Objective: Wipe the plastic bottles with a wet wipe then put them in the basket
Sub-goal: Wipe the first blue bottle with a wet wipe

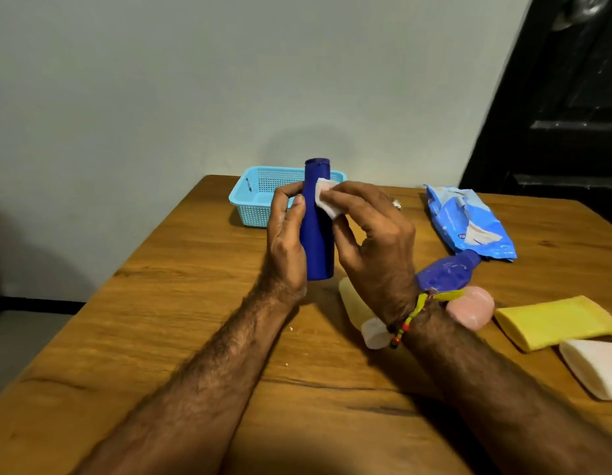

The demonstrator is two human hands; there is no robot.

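One dark blue bottle stands upright above the wooden table, my left hand wrapped round its body while my right hand pinches a wet wipe against its neck. Behind sits the light blue basket; the wipes pack lies right.

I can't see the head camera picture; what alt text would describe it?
A person's left hand holds a dark blue bottle upright while the right hand presses a white wipe to its neck. Behind is a light blue basket; more bottles and a wipes pack lie at right.
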